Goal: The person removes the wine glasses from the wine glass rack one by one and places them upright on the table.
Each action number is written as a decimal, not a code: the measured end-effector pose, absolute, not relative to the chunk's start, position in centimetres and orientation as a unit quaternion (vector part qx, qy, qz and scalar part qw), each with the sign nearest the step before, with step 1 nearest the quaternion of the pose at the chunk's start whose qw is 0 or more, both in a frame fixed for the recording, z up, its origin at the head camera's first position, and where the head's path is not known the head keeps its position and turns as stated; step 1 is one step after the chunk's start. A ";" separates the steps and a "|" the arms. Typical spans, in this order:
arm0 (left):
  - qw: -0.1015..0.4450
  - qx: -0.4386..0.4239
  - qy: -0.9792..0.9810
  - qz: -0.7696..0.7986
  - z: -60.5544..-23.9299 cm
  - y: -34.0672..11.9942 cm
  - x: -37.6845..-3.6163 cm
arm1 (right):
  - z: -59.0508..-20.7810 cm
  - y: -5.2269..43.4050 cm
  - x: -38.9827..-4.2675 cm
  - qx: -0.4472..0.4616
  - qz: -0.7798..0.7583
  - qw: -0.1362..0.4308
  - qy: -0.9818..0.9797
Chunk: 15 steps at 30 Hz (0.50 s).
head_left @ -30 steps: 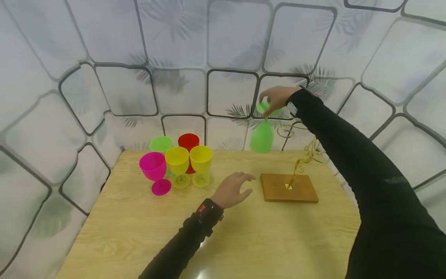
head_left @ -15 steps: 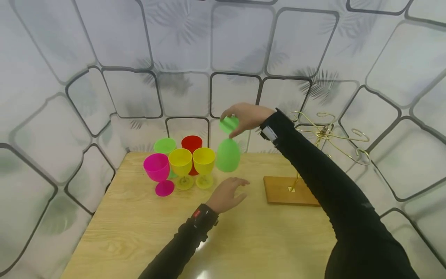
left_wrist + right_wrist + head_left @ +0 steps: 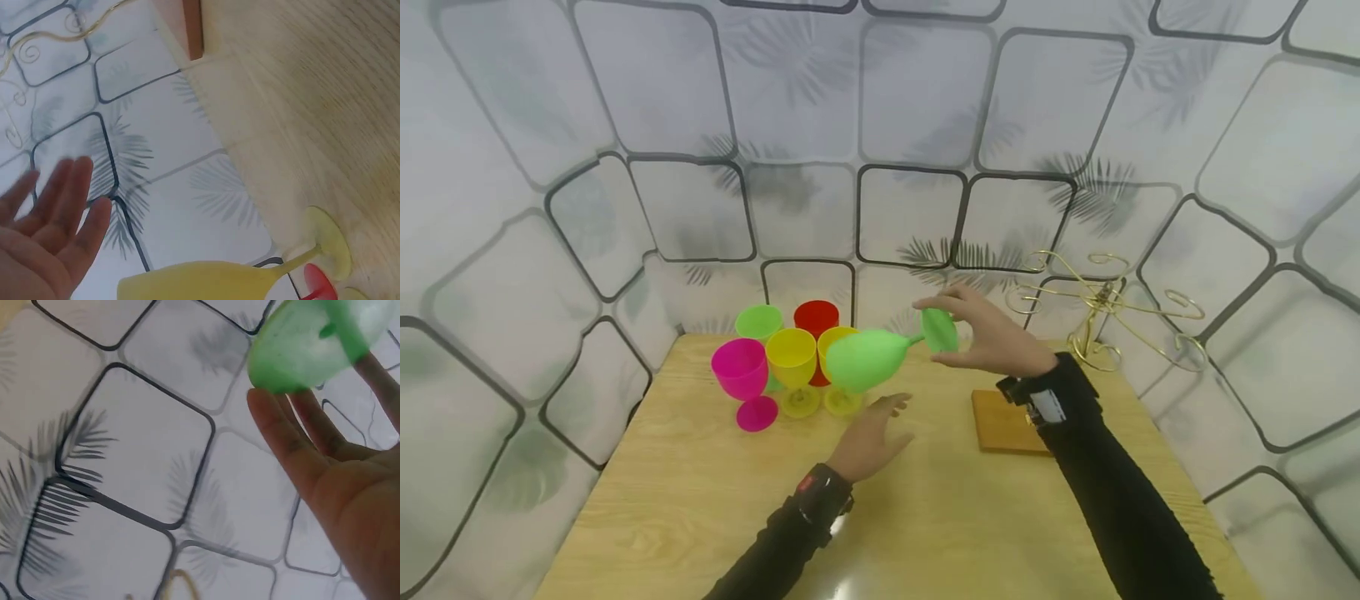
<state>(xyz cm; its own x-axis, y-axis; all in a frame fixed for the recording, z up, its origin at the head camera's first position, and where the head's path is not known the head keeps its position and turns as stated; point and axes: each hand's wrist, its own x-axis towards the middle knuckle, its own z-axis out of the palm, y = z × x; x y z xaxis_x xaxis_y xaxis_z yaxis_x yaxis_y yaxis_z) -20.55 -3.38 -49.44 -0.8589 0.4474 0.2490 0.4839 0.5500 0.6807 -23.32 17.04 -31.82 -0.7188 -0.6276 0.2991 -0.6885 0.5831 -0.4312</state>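
By the rim of its round foot, my right hand (image 3: 992, 333) holds a light-green plastic goblet (image 3: 867, 360) in the air. The goblet lies nearly sideways, its bowl pointing left. In the right wrist view, the fingers touch the edge of its green foot (image 3: 294, 353). Below the bowl, my left hand (image 3: 867, 440) hovers with loose fingers and holds nothing. Standing upright at the back left are a magenta goblet (image 3: 741, 369), a yellow goblet (image 3: 792, 358), a second yellow goblet (image 3: 842, 405) partly hidden by the held bowl, a red goblet (image 3: 816, 315) and another green goblet (image 3: 758, 320).
A gold wire stand (image 3: 1102, 297) with curled arms rises at the right from a wooden base (image 3: 1011, 423), which my right forearm partly covers. The light wood table (image 3: 925, 517) meets a patterned wall covering (image 3: 917, 92) at the back.
My right hand has come left and down, away from the gold stand, with the green goblet. The goblet has turned from upside down to nearly sideways. My left hand has shifted slightly left.
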 end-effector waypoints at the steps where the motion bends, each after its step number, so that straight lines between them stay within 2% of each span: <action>1: 0.025 -0.249 -0.872 -0.420 -49.2 -3.6 -20.5 | -32.8 17.4 -23.1 0.369 0.300 0.070 -0.877; 5: 0.040 -0.204 -0.795 -0.570 -48.1 -4.5 -20.9 | -37.5 18.1 -22.5 0.353 0.442 0.087 -0.820; 9: 0.064 -0.187 -0.659 -0.725 -46.7 -5.3 -21.3 | -42.6 17.8 -21.9 0.329 0.560 0.072 -0.757; 15: 0.121 -0.167 -0.602 -0.772 -45.3 -6.1 -21.6 | -48.8 16.1 -21.4 0.323 0.641 0.034 -0.695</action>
